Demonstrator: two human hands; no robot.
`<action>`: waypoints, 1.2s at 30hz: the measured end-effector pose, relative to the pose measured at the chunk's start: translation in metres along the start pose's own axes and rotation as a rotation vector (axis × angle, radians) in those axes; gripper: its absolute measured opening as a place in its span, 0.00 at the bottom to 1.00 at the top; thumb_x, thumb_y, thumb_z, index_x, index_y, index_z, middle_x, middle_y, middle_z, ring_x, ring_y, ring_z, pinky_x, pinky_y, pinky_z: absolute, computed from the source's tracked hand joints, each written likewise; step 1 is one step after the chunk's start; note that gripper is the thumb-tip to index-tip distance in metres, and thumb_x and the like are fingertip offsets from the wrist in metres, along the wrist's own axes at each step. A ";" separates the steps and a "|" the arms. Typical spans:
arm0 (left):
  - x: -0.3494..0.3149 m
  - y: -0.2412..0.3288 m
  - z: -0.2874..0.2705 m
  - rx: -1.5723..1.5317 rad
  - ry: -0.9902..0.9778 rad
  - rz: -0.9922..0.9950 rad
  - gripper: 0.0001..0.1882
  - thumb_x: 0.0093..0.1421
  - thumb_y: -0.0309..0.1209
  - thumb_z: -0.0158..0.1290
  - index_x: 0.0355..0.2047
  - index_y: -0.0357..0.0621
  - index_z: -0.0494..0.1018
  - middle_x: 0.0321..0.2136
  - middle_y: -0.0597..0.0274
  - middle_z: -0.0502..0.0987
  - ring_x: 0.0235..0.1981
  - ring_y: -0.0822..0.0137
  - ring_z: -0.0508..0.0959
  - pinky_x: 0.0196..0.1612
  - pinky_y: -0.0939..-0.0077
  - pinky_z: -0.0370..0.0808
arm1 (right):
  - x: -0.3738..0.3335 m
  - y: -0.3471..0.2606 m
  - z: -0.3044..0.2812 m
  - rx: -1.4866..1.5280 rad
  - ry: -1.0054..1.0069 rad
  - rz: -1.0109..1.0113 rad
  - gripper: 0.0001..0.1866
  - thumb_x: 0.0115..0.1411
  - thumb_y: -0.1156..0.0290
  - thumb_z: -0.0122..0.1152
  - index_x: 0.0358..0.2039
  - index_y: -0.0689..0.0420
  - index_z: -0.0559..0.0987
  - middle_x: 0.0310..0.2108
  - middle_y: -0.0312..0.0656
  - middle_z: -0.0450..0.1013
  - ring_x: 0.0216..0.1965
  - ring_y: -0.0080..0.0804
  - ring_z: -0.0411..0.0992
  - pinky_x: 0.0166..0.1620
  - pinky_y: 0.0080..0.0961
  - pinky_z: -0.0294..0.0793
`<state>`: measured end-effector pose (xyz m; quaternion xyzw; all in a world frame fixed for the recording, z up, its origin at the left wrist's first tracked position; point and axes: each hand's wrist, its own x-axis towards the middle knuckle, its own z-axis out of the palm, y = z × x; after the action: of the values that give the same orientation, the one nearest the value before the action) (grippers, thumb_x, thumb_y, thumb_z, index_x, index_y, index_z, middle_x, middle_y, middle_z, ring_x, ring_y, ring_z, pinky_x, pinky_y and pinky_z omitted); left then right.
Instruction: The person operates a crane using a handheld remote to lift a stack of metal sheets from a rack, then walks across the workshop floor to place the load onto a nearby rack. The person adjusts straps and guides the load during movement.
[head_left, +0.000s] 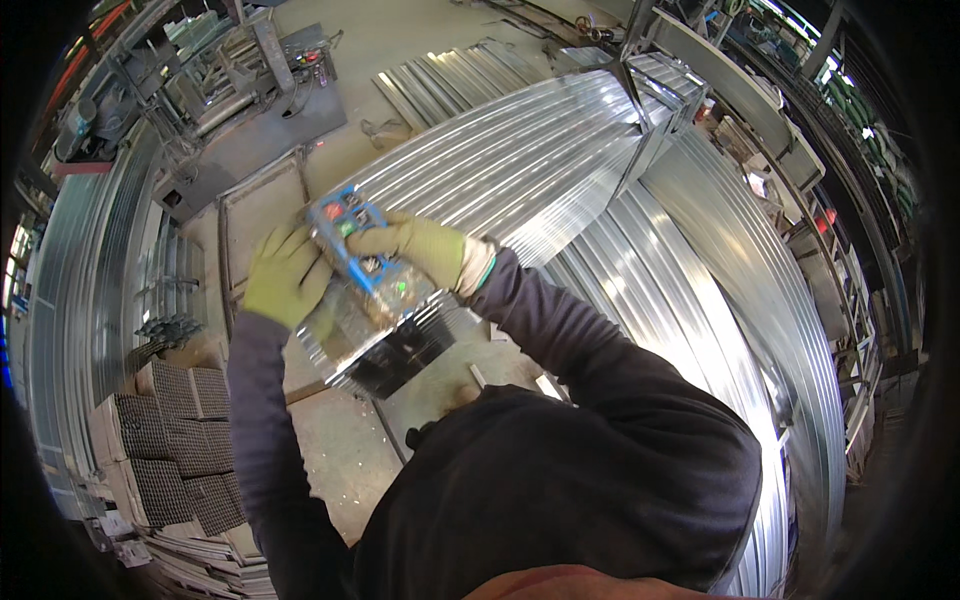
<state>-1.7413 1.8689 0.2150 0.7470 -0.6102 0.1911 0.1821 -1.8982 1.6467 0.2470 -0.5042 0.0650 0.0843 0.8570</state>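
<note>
A blue handheld control box [368, 268], with red and green buttons and dark knobs, is between my two gloved hands above the metal profiles. My left hand [287, 274], in a yellow-green glove, grips the box's left edge; its thumb side is partly hidden. From the right, my right hand [425, 250], in a matching glove, wraps over the box with its fingers on the control face. Right below the box, the end of a bundle of shiny metal profiles [405, 350] shows dark openings. The bundle's long ribbed top [490, 150] stretches away to the far right.
More long metal profiles [660, 270] lie along my right. A dark metal post [640, 140] stands against the bundle's far end. At left are stacked bundles of tubes [175, 440] and long profiles [75, 330]. Machinery [215, 85] stands at the far left, racks [780, 110] at the far right.
</note>
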 end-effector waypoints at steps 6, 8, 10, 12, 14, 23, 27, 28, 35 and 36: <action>0.058 -0.044 0.071 -0.277 0.022 0.061 0.11 0.63 0.35 0.56 0.39 0.41 0.79 0.44 0.51 0.81 0.49 0.45 0.79 0.56 0.51 0.74 | 0.019 -0.015 -0.061 0.372 0.032 -0.015 0.23 0.75 0.58 0.57 0.57 0.66 0.75 0.45 0.51 0.82 0.42 0.44 0.84 0.47 0.45 0.89; 0.092 -0.048 0.084 -0.312 -0.059 0.176 0.12 0.64 0.35 0.57 0.41 0.39 0.81 0.45 0.49 0.81 0.50 0.45 0.79 0.56 0.54 0.76 | 0.018 -0.026 -0.083 0.472 0.013 -0.111 0.25 0.78 0.54 0.51 0.61 0.64 0.73 0.50 0.53 0.80 0.48 0.45 0.83 0.53 0.46 0.86; 0.124 -0.045 0.102 -0.415 -0.139 0.087 0.13 0.65 0.35 0.57 0.41 0.39 0.81 0.44 0.49 0.81 0.49 0.46 0.79 0.55 0.55 0.76 | 0.012 -0.034 -0.103 0.490 -0.011 -0.212 0.24 0.76 0.54 0.55 0.60 0.63 0.75 0.48 0.48 0.82 0.44 0.39 0.84 0.51 0.38 0.87; 0.158 -0.043 0.121 -0.481 -0.167 0.069 0.13 0.65 0.36 0.57 0.41 0.39 0.82 0.44 0.49 0.81 0.48 0.46 0.80 0.54 0.55 0.76 | 0.008 -0.040 -0.117 0.443 0.132 -0.280 0.24 0.76 0.55 0.57 0.59 0.63 0.75 0.49 0.48 0.82 0.45 0.38 0.84 0.51 0.38 0.87; 0.168 -0.050 0.139 -0.518 -0.149 0.084 0.13 0.66 0.36 0.57 0.42 0.39 0.82 0.43 0.49 0.81 0.47 0.47 0.80 0.53 0.55 0.76 | 0.005 -0.038 -0.122 0.397 0.231 -0.365 0.24 0.75 0.56 0.58 0.58 0.64 0.75 0.48 0.48 0.82 0.44 0.39 0.84 0.51 0.39 0.87; 0.294 -0.031 0.241 -0.625 -0.022 0.181 0.18 0.67 0.45 0.55 0.41 0.45 0.85 0.42 0.53 0.84 0.49 0.48 0.80 0.56 0.55 0.75 | -0.092 -0.010 -0.143 0.161 0.963 -0.722 0.21 0.75 0.57 0.58 0.56 0.63 0.77 0.45 0.45 0.83 0.39 0.36 0.84 0.44 0.34 0.87; 0.342 -0.019 0.267 -0.593 -0.136 0.162 0.19 0.68 0.47 0.56 0.45 0.48 0.85 0.44 0.54 0.83 0.51 0.49 0.79 0.58 0.55 0.75 | -0.134 0.042 -0.124 0.261 1.150 -0.702 0.22 0.76 0.57 0.56 0.57 0.63 0.76 0.45 0.44 0.82 0.39 0.34 0.83 0.45 0.33 0.86; 0.351 -0.019 0.273 -0.592 -0.132 0.172 0.18 0.68 0.47 0.55 0.44 0.48 0.85 0.45 0.54 0.83 0.51 0.49 0.79 0.58 0.55 0.75 | -0.141 0.057 -0.119 0.269 1.158 -0.684 0.22 0.76 0.56 0.55 0.57 0.62 0.76 0.44 0.43 0.82 0.39 0.34 0.83 0.44 0.33 0.86; 0.396 -0.008 0.335 -0.542 -0.145 0.156 0.20 0.68 0.49 0.47 0.41 0.52 0.84 0.46 0.53 0.82 0.52 0.47 0.78 0.56 0.49 0.73 | -0.156 0.133 -0.136 0.369 1.394 -0.577 0.26 0.75 0.51 0.57 0.58 0.62 0.76 0.44 0.45 0.82 0.39 0.37 0.82 0.45 0.35 0.85; 0.402 -0.006 0.343 -0.550 -0.161 0.168 0.22 0.68 0.51 0.47 0.43 0.52 0.84 0.47 0.52 0.82 0.53 0.47 0.78 0.59 0.47 0.71 | -0.154 0.134 -0.141 0.366 1.351 -0.597 0.27 0.74 0.50 0.58 0.58 0.62 0.76 0.44 0.46 0.82 0.40 0.37 0.83 0.45 0.35 0.85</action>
<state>-1.6405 1.3583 0.1236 0.6293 -0.7111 -0.0269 0.3122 -2.0810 1.5749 0.0947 -0.2921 0.4494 -0.4901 0.6874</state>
